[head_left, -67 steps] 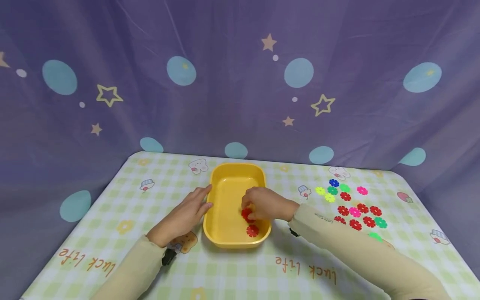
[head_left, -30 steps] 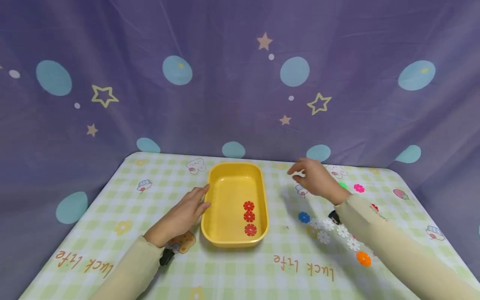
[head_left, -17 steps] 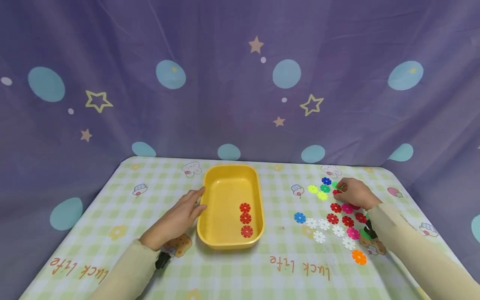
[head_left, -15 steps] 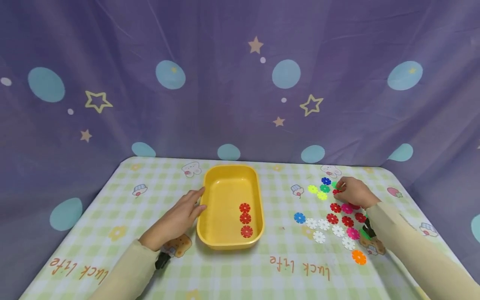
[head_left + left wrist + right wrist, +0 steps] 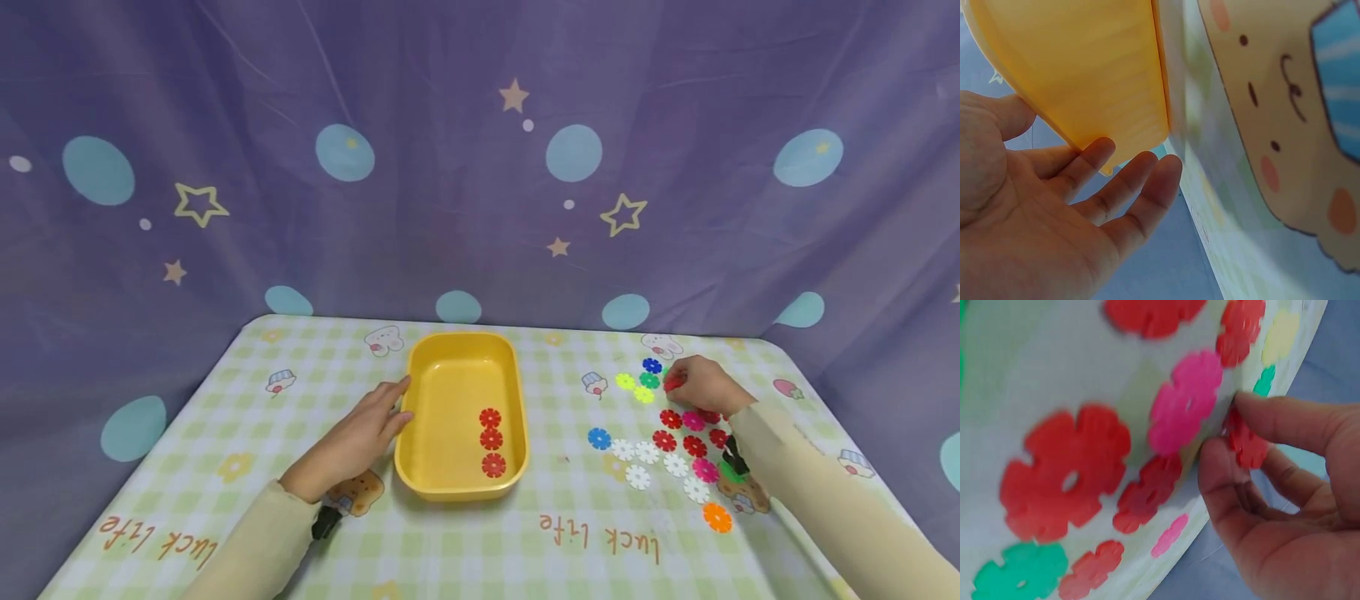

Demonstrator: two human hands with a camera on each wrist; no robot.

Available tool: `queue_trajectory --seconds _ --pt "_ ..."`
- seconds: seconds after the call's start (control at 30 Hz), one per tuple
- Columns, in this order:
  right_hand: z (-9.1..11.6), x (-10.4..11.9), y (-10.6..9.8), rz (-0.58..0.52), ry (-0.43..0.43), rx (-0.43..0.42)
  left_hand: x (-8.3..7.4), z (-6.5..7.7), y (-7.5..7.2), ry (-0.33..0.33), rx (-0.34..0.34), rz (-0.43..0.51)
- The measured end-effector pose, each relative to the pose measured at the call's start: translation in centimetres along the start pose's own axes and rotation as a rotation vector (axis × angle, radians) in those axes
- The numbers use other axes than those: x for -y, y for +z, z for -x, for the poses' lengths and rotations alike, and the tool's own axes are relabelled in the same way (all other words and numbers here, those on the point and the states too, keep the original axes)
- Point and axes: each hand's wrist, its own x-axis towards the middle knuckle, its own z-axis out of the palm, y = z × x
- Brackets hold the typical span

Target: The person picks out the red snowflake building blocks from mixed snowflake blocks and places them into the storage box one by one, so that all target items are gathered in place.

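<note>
My right hand [image 5: 705, 387] is at the far side of the loose pieces, pinching a red flower-shaped plastic disc [image 5: 1246, 439] between thumb and fingers. My left hand [image 5: 352, 435] rests against the left side of a yellow tray [image 5: 412, 458]. In the left wrist view its thumb and index finger touch the tray's rim, and the other fingers [image 5: 1147, 199] stretch loosely along the outer wall. Inside the tray, a row of three red discs [image 5: 491, 439] lies near the right wall.
Right of the tray, several flower discs lie scattered: white discs [image 5: 647, 452], red ones [image 5: 664, 441], pink [image 5: 706, 470], yellow [image 5: 644, 394], a light-blue one [image 5: 599, 438] and an orange one [image 5: 717, 517]. A purple curtain [image 5: 480, 208] hangs behind the checked tablecloth [image 5: 480, 550].
My right hand let go of a red disc in the tray, leaving three there, then moved right to the scattered discs and picked up another red one. The left hand stayed at the tray.
</note>
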Motion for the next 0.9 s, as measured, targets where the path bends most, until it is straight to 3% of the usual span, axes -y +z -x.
queue_trajectory --seconds 0.3,0.63,0.9 --pt "0.6 0.5 0.2 0.072 0.002 -0.012 0.0 0.0 -0.1 -0.008 0.017 -0.003" --pt "0.6 0.7 0.3 0.042 0.005 0.009 0.1 0.0 0.0 0.003 0.005 -0.005" --pt "-0.3 0.0 -0.4 -0.064 -0.035 0.108 0.1 0.1 0.1 0.023 -0.013 -0.014"
